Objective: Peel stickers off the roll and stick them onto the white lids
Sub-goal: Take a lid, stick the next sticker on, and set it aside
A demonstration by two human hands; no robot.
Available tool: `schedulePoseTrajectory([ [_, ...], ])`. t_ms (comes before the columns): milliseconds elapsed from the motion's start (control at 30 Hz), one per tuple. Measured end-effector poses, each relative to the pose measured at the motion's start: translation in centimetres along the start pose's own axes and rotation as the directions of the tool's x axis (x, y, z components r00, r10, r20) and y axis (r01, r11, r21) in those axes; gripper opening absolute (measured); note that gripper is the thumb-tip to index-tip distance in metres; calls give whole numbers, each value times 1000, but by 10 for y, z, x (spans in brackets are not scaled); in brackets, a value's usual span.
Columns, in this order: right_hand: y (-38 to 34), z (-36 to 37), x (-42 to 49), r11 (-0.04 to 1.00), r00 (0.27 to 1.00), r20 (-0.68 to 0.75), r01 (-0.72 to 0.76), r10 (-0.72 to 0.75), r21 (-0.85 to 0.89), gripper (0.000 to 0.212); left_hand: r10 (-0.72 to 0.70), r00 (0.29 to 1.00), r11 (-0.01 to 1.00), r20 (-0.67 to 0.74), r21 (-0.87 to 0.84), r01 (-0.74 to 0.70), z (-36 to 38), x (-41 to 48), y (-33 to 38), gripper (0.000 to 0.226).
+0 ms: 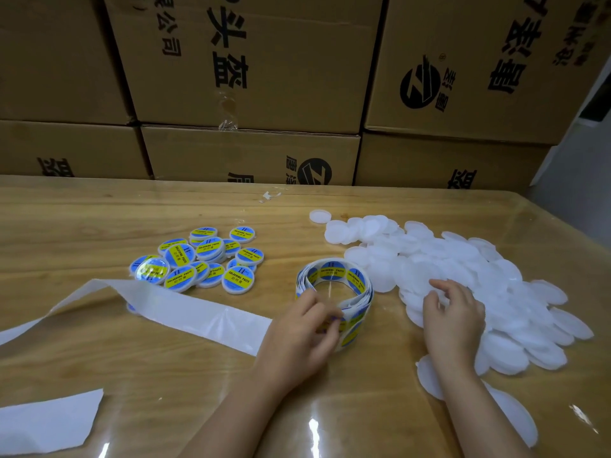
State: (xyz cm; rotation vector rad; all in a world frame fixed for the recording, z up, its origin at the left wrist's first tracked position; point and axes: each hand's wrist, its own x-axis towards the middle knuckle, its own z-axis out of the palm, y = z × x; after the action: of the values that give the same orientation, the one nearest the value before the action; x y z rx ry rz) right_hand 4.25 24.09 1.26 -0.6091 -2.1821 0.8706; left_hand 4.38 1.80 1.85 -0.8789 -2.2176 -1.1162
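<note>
In the lower left corner of the frame a white sheet [46, 424] lies flat on the wooden table [99, 219]. Above it a long strip of bare white backing paper [165, 309] runs from the left edge toward the centre, where it ends under the left hand. Just beyond the strip, left of centre, sits a loose heap of lids already labelled [198, 259], each with a blue and yellow sticker reading "SOLDERING PASTE"; the nearest ones touch or overlap the strip.

At the centre the sticker roll [334, 285] lies on its side, open core up, with blue and yellow stickers showing round its wall. The left hand [304, 332] comes in from the bottom, its fingers curled and pinching the near wall of the roll; motion blur hides whether 1 sticker is lifted.

Right of the roll, the right hand [453, 319] rests palm down on the near side of the pile of plain white lids [463, 259], fingers bent and spread, gripping none that shows. The pile spreads across the right half of the table down to the lower right.

Stacked cardboard boxes [251, 77] with black print fill the top of the frame.
</note>
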Motion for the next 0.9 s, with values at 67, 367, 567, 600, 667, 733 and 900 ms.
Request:
schedulePoseTrajectory([
  [67,-1,0,-2,999,999,-33,32,-32,17,22,-49,999,999,1,-21,49,-2,0,-2,12],
  [367,-5,0,-4,976,992,-86,105,-90,189,12,-27,995,1000,95,-8,27,6,1,-2,9],
  [567,-26,-1,-24,876,906,-108,423,-409,231,26,-365,920,847,140,-359,391,6,1,-1,15],
  [600,-31,-1,-30,827,864,-91,502,-496,253,26,-416,894,793,168,-415,447,5,2,-1,20],
  [667,-40,0,-43,694,730,-49,666,-681,275,25,-494,843,654,214,-547,522,3,6,-2,34],
  [733,-45,1,-52,565,589,-7,779,-808,272,23,-534,809,519,245,-660,543,1,11,-3,42],
  [900,-53,4,-62,475,488,47,816,-871,329,25,-580,788,466,207,-709,529,-3,12,-9,20],
])
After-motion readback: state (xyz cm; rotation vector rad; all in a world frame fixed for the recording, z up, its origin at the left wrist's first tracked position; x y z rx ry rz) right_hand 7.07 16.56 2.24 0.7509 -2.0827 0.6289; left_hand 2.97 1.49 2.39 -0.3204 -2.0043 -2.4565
